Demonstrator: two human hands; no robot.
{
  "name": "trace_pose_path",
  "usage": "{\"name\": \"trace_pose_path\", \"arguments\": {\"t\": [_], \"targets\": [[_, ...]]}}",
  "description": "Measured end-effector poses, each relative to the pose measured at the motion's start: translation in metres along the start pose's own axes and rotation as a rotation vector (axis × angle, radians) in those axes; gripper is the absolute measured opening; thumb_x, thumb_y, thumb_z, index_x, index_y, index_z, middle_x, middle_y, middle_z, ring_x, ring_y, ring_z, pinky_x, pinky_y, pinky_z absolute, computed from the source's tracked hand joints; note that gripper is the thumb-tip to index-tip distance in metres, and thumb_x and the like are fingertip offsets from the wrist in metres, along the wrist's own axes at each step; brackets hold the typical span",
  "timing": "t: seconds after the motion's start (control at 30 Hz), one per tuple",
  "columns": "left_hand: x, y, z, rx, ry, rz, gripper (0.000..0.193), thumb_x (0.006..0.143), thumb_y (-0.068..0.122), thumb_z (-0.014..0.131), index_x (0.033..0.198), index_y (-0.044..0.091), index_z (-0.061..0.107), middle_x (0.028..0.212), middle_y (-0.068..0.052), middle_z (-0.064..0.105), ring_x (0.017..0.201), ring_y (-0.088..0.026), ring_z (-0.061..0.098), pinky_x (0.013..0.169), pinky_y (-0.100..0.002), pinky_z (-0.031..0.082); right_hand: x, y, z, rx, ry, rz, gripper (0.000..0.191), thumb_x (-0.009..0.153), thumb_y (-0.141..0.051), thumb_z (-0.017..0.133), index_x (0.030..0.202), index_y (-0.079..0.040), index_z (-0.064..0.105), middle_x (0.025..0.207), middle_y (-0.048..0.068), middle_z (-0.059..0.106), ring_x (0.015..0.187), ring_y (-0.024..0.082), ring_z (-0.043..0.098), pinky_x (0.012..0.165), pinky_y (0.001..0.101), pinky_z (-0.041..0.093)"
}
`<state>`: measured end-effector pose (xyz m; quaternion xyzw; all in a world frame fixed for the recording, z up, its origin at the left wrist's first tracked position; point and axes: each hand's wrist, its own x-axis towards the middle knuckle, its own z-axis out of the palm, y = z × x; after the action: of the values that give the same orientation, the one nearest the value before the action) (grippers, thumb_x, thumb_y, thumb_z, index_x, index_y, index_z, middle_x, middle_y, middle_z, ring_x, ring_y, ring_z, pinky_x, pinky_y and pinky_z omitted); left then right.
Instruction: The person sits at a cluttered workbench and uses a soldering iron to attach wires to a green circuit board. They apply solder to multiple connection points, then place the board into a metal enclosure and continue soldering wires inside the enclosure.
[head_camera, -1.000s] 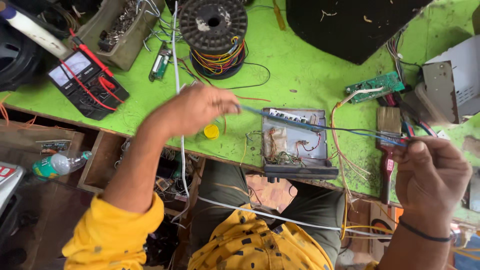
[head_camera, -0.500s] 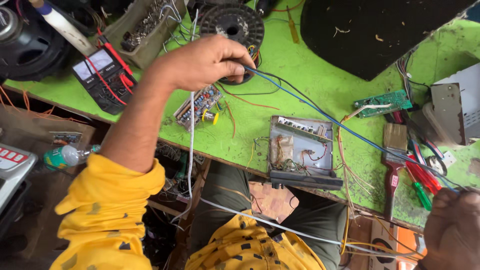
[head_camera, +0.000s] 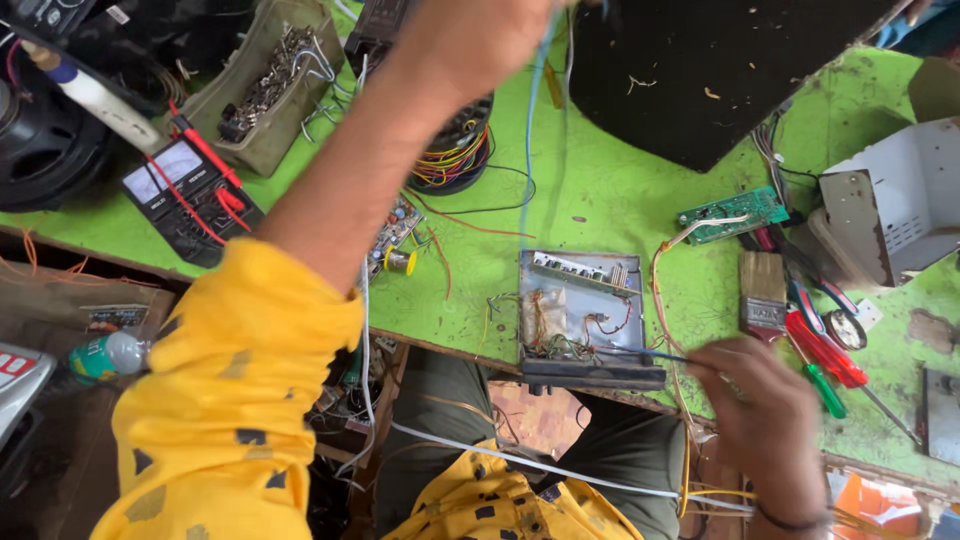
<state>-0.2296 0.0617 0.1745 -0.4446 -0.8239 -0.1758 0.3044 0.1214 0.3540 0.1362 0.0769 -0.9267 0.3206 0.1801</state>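
Observation:
My left hand (head_camera: 480, 35) is raised at the top of the head view, far across the green table (head_camera: 600, 200), with its fingers closed on a thin blue wire (head_camera: 528, 140). The wire drops from that hand toward an open grey metal chassis (head_camera: 585, 315) full of small wires at the table's near edge. My right hand (head_camera: 765, 420) is low at the right, just beside the chassis' right corner. It pinches the other end of the blue wire, which runs along the chassis' front.
Around the chassis lie a multimeter with red leads (head_camera: 190, 190), a box of metal parts (head_camera: 265, 85), a wire spool (head_camera: 455, 155), a black speaker box (head_camera: 700, 70), a green circuit board (head_camera: 730, 213), a paintbrush (head_camera: 765, 295), red and green screwdrivers (head_camera: 825, 355) and a white metal case (head_camera: 895, 215).
My left hand has pulled the blue wire farther away and up past the spool. My right hand has come in from the right edge toward the chassis.

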Motion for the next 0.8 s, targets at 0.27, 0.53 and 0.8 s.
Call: {"name": "trace_pose_path", "arguments": {"t": [0.27, 0.53, 0.8], "targets": [[-0.001, 0.013, 0.093, 0.254, -0.443, 0.089, 0.015, 0.087, 0.02, 0.071, 0.082, 0.008, 0.079, 0.116, -0.007, 0.07, 0.115, -0.029, 0.065, 0.099, -0.046, 0.051, 0.049, -0.016, 0.06, -0.002, -0.291, -0.13, 0.009, 0.089, -0.006, 0.066, 0.097, -0.004, 0.069, 0.092, 0.013, 0.067, 0.088, 0.035, 0.066, 0.078, 0.0441, 0.054], [0.024, 0.044, 0.036, 0.023, -0.245, -0.07, 0.018, 0.081, 0.014, 0.067, 0.096, 0.015, 0.077, 0.116, -0.015, 0.069, 0.108, -0.037, 0.064, 0.088, -0.051, 0.05, 0.047, -0.007, 0.061, 0.079, -0.232, -0.048, 0.009, 0.09, -0.008, 0.066, 0.096, -0.004, 0.071, 0.09, 0.015, 0.069, 0.086, 0.037, 0.067, 0.075, 0.0446, 0.054], [-0.119, 0.248, -0.017, -0.51, -0.253, -0.338, 0.023, 0.092, 0.014, 0.065, 0.112, 0.003, 0.071, 0.096, -0.014, 0.073, 0.099, -0.033, 0.069, 0.11, -0.055, 0.042, 0.025, -0.009, 0.057, 0.377, -0.15, 0.179, 0.01, 0.087, -0.007, 0.073, 0.094, -0.001, 0.075, 0.084, 0.009, 0.073, 0.075, 0.022, 0.07, 0.068, 0.0325, 0.054]]}}
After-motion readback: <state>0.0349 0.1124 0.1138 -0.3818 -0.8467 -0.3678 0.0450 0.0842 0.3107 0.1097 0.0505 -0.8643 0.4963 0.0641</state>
